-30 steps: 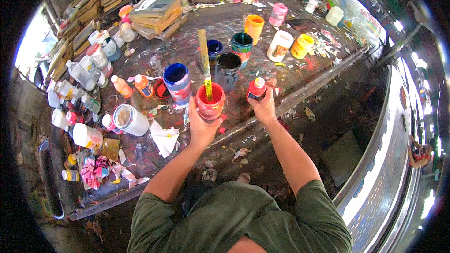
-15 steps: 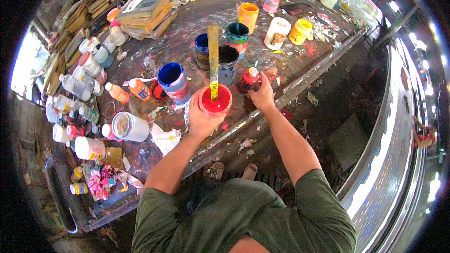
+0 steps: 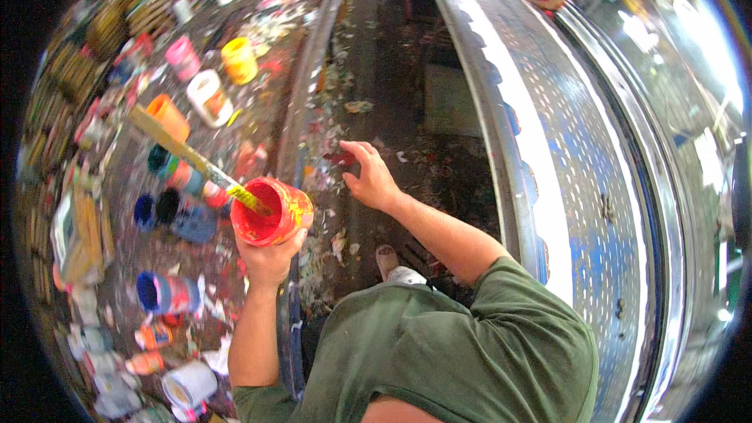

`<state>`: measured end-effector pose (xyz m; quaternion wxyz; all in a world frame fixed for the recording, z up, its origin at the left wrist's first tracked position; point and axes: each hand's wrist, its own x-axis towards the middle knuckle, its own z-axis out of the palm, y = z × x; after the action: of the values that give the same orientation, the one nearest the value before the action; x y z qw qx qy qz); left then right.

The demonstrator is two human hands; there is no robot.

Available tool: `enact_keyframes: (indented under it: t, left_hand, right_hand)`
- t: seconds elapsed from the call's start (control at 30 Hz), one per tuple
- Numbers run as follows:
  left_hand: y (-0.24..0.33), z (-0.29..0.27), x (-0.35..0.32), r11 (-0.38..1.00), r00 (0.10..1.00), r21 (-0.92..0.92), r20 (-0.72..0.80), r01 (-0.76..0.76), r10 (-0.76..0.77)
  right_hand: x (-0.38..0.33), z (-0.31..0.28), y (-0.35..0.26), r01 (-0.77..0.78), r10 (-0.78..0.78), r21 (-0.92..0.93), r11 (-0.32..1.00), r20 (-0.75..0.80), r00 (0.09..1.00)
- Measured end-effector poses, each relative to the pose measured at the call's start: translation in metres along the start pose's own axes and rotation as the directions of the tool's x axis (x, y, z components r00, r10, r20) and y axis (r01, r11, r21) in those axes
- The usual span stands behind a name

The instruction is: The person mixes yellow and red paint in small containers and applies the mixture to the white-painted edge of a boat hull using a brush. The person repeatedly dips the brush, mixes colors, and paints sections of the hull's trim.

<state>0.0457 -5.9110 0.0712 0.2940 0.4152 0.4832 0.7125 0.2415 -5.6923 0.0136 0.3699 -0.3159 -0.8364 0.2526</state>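
- One hand, the left (image 3: 265,263), curls around a red pot (image 3: 298,210), its thumb against the side; the other fingers are mostly hidden behind.
- Opposite, the right hand (image 3: 371,182) hangs half open, thumb apart from the fingers, nothing visible in its grasp.
- That pot, held up by the table's edge, looks to me like stiff plastic, light in itself, heavier with whatever it contains. I'd expect the smeared wall to be slippery, so a wide grip low around the body beats pinching the coated rim.
- Its flat wooden stick (image 3: 182,148) leans out leftward and could tug the pot off balance.
- Leftward, blurred, the stained table (image 3: 268,121) bears a blue pot (image 3: 177,295) and a yellow pot (image 3: 240,61).
- Rightward runs a long speckled surface (image 3: 570,149), pale along one edge.
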Motion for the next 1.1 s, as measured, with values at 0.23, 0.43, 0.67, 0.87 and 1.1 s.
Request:
enact_keyframes:
  t: [0.23,0.43,0.67,0.87,1.1]
  left_hand:
    - [-0.047,0.131,0.103,0.997,0.960,0.002,0.267,-0.083,0.080]
    - [-0.064,0.239,0.153,0.999,0.963,-0.012,0.267,-0.040,0.042]
    - [-0.112,0.292,0.238,0.993,0.981,-0.108,0.186,-0.043,0.062]
    - [-0.119,0.257,0.308,0.996,0.997,-0.073,0.042,-0.060,0.063]
    - [-0.183,0.177,0.425,0.931,0.922,0.291,-0.246,-0.223,0.298]
  right_hand:
    - [-0.020,-0.146,0.096,-0.167,0.138,-0.073,0.983,-0.302,0.943]
    - [-0.030,-0.233,0.161,-0.229,0.201,-0.019,0.973,-0.410,0.890]
    - [-0.018,-0.303,0.234,-0.356,0.314,0.006,0.935,-0.485,0.816]
    - [0.049,-0.275,0.282,-0.219,0.246,0.114,0.969,-0.385,0.890]
    - [0.139,-0.240,0.263,-0.066,0.034,-0.140,0.988,-0.221,0.975]
